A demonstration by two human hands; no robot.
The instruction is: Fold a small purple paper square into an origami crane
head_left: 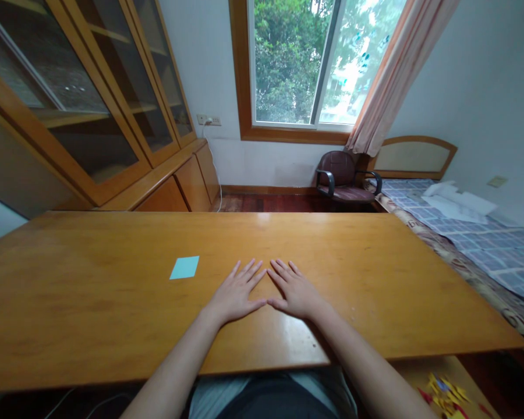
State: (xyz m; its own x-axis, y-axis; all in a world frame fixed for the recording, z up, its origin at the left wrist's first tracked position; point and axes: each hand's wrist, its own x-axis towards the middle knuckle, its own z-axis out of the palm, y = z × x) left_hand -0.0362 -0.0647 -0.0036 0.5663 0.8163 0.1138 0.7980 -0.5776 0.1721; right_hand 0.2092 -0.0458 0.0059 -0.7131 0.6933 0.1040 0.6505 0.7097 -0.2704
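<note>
Both hands rest palm down on the wooden desk (126,326), near its front edge. My left hand (236,292) lies flat with its fingers spread, holding nothing. Beside it, my right hand (291,289) is also flat with spread fingers and holds nothing. The two thumb tips meet or nearly meet. A light blue square of paper (184,267) lies flat on the desk to the left of my left hand, apart from it.
Below the desk's right front edge is an open drawer or shelf (419,369) with yellow and red folded pieces (448,396). A glass-door cabinet (126,169) stands left. Beyond the desk are an armchair (343,174), a window (288,70) and a bed (475,244) with white papers (458,205).
</note>
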